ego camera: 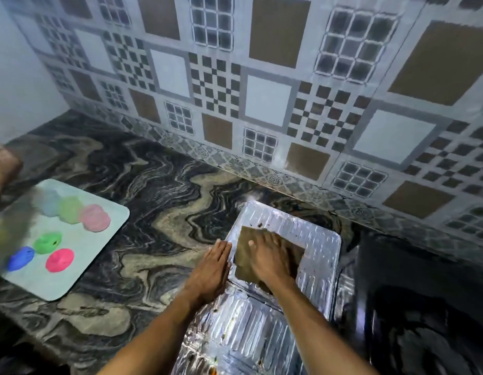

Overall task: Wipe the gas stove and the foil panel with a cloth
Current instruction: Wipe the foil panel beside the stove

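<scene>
Forearms, left hand and right hand are bare.

right hand – flat, fingers straight, pressing brown cloth onto foil panel | left hand – flat just left of that press, on the panel's left edge | well left: pale tray bearing coloured lumps

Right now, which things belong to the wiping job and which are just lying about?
Job: cloth under right hand; foil panel, left hand at its edge; dark stove, right.
Lying about: tray; coloured lumps on it.
</scene>
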